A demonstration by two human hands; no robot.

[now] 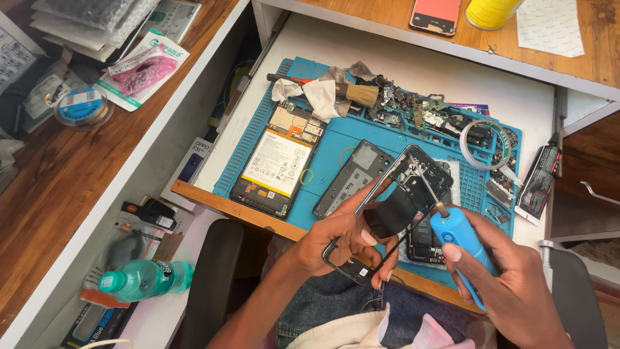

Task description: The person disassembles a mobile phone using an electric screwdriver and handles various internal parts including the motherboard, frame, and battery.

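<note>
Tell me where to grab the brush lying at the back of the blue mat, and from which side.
Probably best to grip the brush by its ferrule, just behind the tan bristles, coming down from above. It lies flat with the bristles pointing right toward the loose parts pile, and a white cloth covers the middle of its dark handle, so that uncovered stretch is the freest. Both hands are busy.

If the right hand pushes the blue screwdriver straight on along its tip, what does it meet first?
The right hand points the blue electric screwdriver up and left. Its bit already seems to meet the phone frame held in the left hand, near its upper end. Depth is unclear, so actual contact is uncertain.
</note>
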